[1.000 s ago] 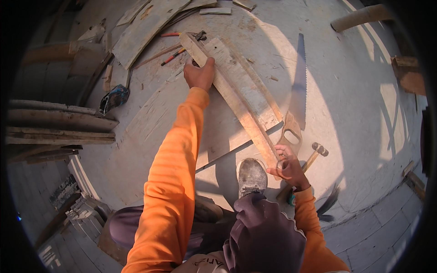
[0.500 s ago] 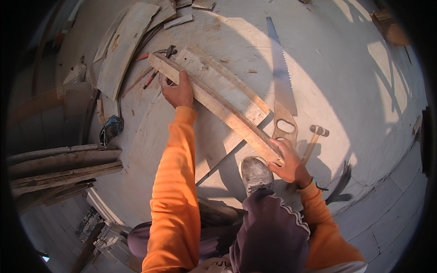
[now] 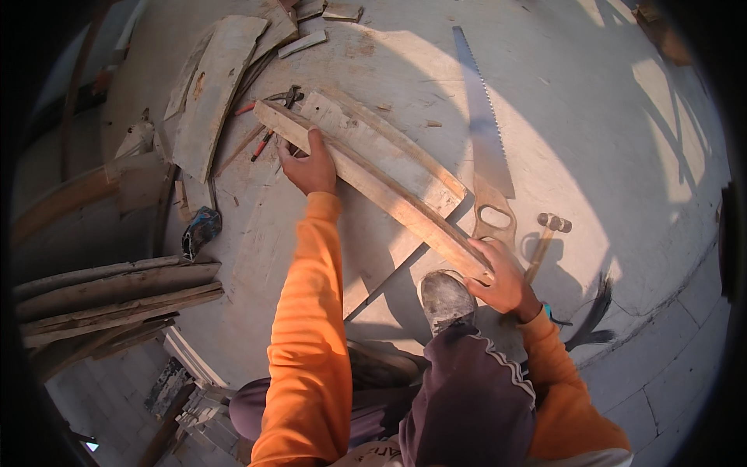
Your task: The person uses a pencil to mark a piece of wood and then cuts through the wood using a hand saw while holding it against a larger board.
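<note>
A long wooden batten (image 3: pixel 389 200) slants from upper left to lower right in front of me, gripped at both ends. My left hand (image 3: pixel 311 165) is closed around it near the far end, thumb on top. At the near end, beside my shoe (image 3: pixel 447 299), my right hand (image 3: pixel 502 279) closes on it with the thumb beneath. Partly behind the batten lies a wide pale board (image 3: pixel 373 152) with a thin strip along its far edge. A handsaw (image 3: pixel 488 132) rests just right of these, its wooden handle close to my right hand. A hammer (image 3: pixel 545 237) stands right of the saw handle.
Pincers with red handles (image 3: pixel 286 99) and a red-and-black tool (image 3: pixel 262 145) lie beyond my left hand. Planks (image 3: pixel 220 86) lean at the upper left. Stacked boards (image 3: pixel 117 292) project from the left. A dark brush-like bundle (image 3: pixel 595 315) lies at the right.
The view has shifted slightly, so most things sit a little lower and to the right. Both hands keep their hold on the batten.
</note>
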Action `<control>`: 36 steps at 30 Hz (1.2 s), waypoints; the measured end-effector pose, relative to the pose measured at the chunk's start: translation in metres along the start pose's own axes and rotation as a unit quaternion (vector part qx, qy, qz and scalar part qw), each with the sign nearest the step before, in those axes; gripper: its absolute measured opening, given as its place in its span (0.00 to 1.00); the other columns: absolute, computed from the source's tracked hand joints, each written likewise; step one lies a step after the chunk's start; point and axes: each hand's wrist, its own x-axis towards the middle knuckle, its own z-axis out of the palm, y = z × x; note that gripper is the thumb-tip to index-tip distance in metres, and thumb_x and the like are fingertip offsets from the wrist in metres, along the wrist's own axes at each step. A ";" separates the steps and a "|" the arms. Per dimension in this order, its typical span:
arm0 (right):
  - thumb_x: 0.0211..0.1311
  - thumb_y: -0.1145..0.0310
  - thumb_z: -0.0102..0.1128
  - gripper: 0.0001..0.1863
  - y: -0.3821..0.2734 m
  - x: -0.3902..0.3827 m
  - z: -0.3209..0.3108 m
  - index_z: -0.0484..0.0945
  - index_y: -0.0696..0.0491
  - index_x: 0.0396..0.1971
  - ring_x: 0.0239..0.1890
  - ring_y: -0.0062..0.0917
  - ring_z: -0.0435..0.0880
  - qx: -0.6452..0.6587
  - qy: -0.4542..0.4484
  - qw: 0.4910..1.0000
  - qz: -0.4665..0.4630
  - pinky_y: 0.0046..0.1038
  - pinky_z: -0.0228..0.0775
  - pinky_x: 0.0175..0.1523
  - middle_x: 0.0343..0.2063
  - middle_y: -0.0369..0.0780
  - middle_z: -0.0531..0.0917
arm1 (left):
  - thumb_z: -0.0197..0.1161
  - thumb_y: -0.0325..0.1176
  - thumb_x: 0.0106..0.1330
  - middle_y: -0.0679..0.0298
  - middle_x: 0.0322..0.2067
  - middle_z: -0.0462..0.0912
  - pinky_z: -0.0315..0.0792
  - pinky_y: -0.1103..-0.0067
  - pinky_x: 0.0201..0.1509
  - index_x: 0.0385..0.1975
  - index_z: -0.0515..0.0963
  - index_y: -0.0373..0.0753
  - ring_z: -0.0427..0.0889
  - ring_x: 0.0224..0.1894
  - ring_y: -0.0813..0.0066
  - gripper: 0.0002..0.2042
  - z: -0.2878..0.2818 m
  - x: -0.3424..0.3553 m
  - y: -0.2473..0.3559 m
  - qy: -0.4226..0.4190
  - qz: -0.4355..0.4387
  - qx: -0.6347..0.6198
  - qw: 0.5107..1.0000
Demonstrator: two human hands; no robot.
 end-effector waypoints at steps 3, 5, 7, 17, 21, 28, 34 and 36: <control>0.56 0.66 0.72 0.39 0.003 -0.001 0.002 0.68 0.60 0.69 0.58 0.45 0.78 -0.007 0.014 1.000 -0.021 0.37 0.70 0.63 0.55 0.52 0.75 | 0.71 0.40 0.63 0.49 0.50 0.84 0.75 0.71 0.58 0.57 0.75 0.22 0.84 0.50 0.61 0.29 -0.004 0.003 -0.002 -0.011 0.004 0.021 1.000; 0.56 0.66 0.72 0.40 0.006 -0.002 0.004 0.69 0.60 0.69 0.57 0.45 0.78 -0.017 0.023 0.999 -0.035 0.37 0.71 0.63 0.55 0.52 0.75 | 0.71 0.40 0.63 0.49 0.50 0.84 0.75 0.72 0.58 0.57 0.74 0.22 0.84 0.49 0.62 0.30 -0.004 0.003 -0.003 -0.008 -0.001 0.026 1.000; 0.56 0.66 0.72 0.40 0.009 -0.002 0.005 0.69 0.60 0.69 0.57 0.45 0.78 -0.023 0.030 0.998 -0.043 0.37 0.71 0.63 0.54 0.52 0.76 | 0.71 0.40 0.63 0.49 0.50 0.84 0.75 0.72 0.58 0.58 0.74 0.22 0.84 0.49 0.62 0.30 -0.002 -0.002 0.001 0.003 -0.020 0.007 1.000; 0.55 0.66 0.72 0.39 0.010 -0.001 0.006 0.70 0.60 0.68 0.57 0.45 0.79 -0.025 0.028 0.999 -0.035 0.37 0.71 0.63 0.54 0.51 0.76 | 0.70 0.39 0.64 0.50 0.48 0.85 0.75 0.73 0.56 0.57 0.74 0.22 0.84 0.48 0.63 0.29 -0.002 0.001 -0.004 -0.006 0.002 0.024 1.000; 0.56 0.65 0.73 0.39 0.010 -0.002 0.006 0.70 0.60 0.68 0.57 0.45 0.79 -0.024 0.027 0.999 -0.035 0.37 0.71 0.63 0.54 0.51 0.76 | 0.70 0.40 0.64 0.49 0.49 0.84 0.75 0.72 0.57 0.56 0.74 0.21 0.84 0.49 0.61 0.29 -0.001 0.000 -0.002 -0.011 -0.009 0.016 1.000; 0.56 0.64 0.73 0.40 0.009 -0.005 0.006 0.69 0.61 0.68 0.59 0.45 0.78 -0.037 0.030 0.998 -0.040 0.36 0.70 0.64 0.55 0.52 0.75 | 0.69 0.44 0.66 0.43 0.57 0.80 0.71 0.70 0.65 0.64 0.69 0.21 0.81 0.58 0.55 0.36 -0.003 0.003 -0.008 -0.031 0.003 0.074 0.997; 0.66 0.60 0.72 0.34 0.007 -0.008 -0.013 0.72 0.60 0.67 0.58 0.33 0.79 0.036 0.031 0.999 0.016 0.31 0.72 0.61 0.61 0.47 0.75 | 0.60 0.46 0.75 0.38 0.66 0.71 0.68 0.69 0.70 0.73 0.56 0.22 0.76 0.66 0.49 0.38 0.012 -0.018 0.017 -0.006 -0.050 0.038 0.998; 0.69 0.59 0.69 0.28 0.020 -0.010 -0.024 0.76 0.59 0.62 0.51 0.26 0.81 0.099 0.109 0.988 0.054 0.27 0.74 0.54 0.55 0.43 0.79 | 0.58 0.47 0.75 0.38 0.66 0.71 0.69 0.68 0.70 0.73 0.56 0.22 0.76 0.65 0.49 0.38 0.017 -0.020 0.017 0.004 -0.035 0.060 0.998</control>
